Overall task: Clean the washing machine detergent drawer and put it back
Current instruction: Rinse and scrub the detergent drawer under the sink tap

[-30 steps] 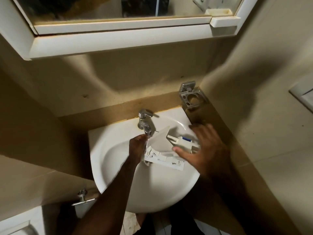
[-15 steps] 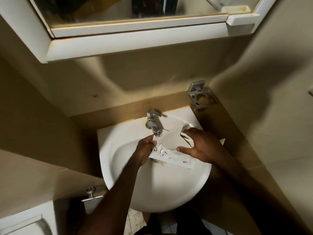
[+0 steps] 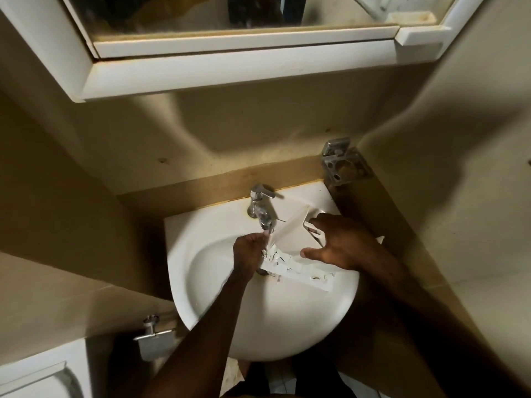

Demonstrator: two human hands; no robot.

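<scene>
White plastic drawer sits tilted over the sink, under the tap — left hand curled on its left end, right hand spread, gripping its right side.

Place: I read this as a small home bathroom.
Basin: white wall-hung washbasin with a chrome tap at its back edge.
Above: a white-framed mirror cabinet.
Right corner: a metal toothbrush holder on the wall.
</scene>
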